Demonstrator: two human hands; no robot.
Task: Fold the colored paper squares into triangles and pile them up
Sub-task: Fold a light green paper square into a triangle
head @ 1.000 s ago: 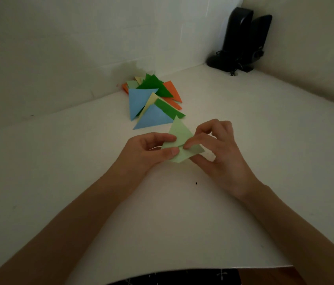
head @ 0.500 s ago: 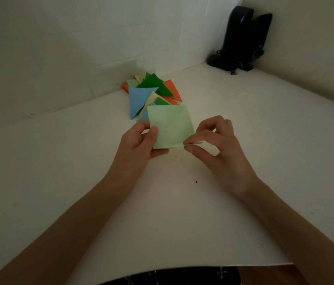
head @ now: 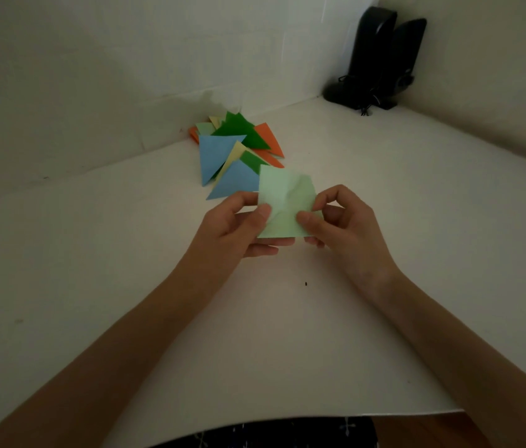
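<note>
Left hand (head: 234,228) and right hand (head: 344,228) pinch the green square (head: 285,194), held upright, edges level.

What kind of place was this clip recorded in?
Likely a home or office desk set in a wall corner: a white tabletop, two black speakers with cables at the back, and a pile of folded paper triangles.

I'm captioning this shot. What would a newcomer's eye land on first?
First the light green paper, pinched by the left hand and right hand above the white table. Behind it, a bright pile of folded triangles lies by the wall, and black speakers stand in the far right corner.
</note>
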